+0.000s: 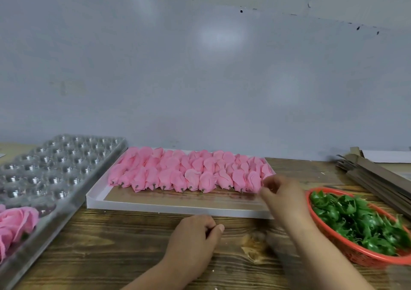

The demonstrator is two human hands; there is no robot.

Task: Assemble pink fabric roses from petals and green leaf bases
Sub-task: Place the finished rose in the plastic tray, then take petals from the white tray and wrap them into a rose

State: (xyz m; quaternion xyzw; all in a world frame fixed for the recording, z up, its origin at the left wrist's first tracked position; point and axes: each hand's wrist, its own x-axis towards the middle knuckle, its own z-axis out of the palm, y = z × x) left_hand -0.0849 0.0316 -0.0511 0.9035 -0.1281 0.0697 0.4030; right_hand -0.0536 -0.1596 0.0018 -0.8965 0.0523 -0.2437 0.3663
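Left hand: the left hand (195,234) is seen resting on the wooden bench (124,243) near its front edge, fingers curled loosely with the thumb against them; nothing is seen held in it.
Right hand: the right hand (281,193) is blurred, reached over the right front corner of the white tray (178,209), fingertips at the right end of the nearest petal row; whether anything is pinched cannot be told.
Finished roses: assembled pink roses (15,225) are seated at the near left in the clear plastic mould tray (55,169), most of whose cups are seen vacant.
Leaf bases: green leaf bases (355,218) are heaped in the red basket (333,243) at the bench's right edge, just beside the right forearm.
Petals: pink petal bundles (189,171) are laid in overlapping rows across the far half of the white tray, stub stems toward the person; the near strip of the tray is bare.
Step in hand: judged to be the picking of one petal bundle from the right end of the front row.
Next move: a clean pinch on a single bundle is called for, lifted without dragging its neighbours, then mating with a leaf base.
Edges and room: open bench is available between the tray's front wall and the bench's front edge; the basket rim crowds the right.
Far right: a stack of brown card strips (378,183) lies near the wall.
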